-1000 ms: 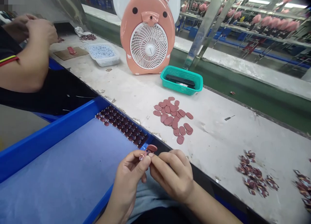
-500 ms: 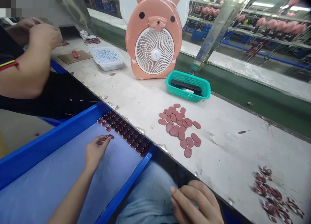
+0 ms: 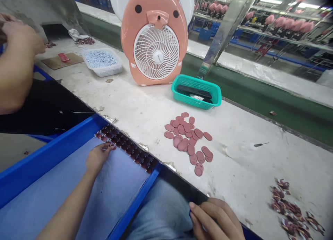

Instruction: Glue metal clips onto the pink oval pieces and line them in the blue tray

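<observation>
My left hand (image 3: 97,157) is over the blue tray (image 3: 61,134), thumb and fingers pinching a small dark red oval piece (image 3: 112,147). That piece is at the near side of the tight rows of dark red pieces (image 3: 130,148), which line the tray's far edge. Whether it touches them I cannot tell. My right hand (image 3: 217,219) is above my lap by the table edge, fingers curled with the tips together. A tiny dark blue bit may show at its fingertips, too small to name. Flat reddish-brown ovals (image 3: 183,144) lie loosely piled on the table.
A pig-shaped fan (image 3: 156,42) stands behind a green basket (image 3: 179,98) holding dark items. A white basket (image 3: 109,70) contains small blue-and-white pieces. Dark red assembled bits (image 3: 288,208) and a thin pointed tool (image 3: 260,144) lie right. A co-worker's arm (image 3: 18,59) is left.
My left hand has carried the dark red piece up to the rows. The whole view has shifted a little, so most things appear further left. My right hand stays curled.
</observation>
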`<move>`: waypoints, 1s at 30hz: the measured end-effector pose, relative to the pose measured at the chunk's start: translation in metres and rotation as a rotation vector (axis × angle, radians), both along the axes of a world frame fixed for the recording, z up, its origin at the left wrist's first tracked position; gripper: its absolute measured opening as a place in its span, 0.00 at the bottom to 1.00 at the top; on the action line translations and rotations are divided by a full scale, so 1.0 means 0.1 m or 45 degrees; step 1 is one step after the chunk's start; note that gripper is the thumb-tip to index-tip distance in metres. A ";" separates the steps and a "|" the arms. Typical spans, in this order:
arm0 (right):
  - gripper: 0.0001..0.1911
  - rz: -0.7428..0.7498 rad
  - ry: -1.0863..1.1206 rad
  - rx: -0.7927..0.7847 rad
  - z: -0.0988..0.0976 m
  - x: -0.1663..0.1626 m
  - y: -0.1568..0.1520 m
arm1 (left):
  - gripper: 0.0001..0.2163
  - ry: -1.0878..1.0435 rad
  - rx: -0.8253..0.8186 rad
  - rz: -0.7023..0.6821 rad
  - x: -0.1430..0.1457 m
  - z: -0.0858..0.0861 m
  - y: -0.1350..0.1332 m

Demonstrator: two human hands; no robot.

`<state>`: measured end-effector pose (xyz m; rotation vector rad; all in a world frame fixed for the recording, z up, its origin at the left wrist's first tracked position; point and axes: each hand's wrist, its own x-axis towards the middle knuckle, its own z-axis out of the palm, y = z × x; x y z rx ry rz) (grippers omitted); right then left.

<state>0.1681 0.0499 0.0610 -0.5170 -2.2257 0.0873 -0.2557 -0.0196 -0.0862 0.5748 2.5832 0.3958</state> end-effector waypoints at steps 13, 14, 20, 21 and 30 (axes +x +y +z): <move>0.12 -0.112 -0.022 0.082 -0.01 0.38 0.12 | 0.21 0.060 0.043 0.010 0.09 0.27 0.02; 0.14 -0.213 0.008 0.101 -0.02 0.49 0.16 | 0.22 0.085 0.089 0.015 0.13 0.36 0.00; 0.40 -0.965 0.489 -0.565 0.03 0.90 0.68 | 0.21 0.414 0.630 0.076 1.00 0.86 -0.03; 0.45 -0.973 0.473 -0.747 0.04 0.91 0.78 | 0.18 0.456 0.745 0.050 1.25 0.92 -0.01; 0.33 -0.677 0.145 -1.153 0.05 0.61 1.35 | 0.24 0.423 1.391 -1.357 2.72 1.16 0.45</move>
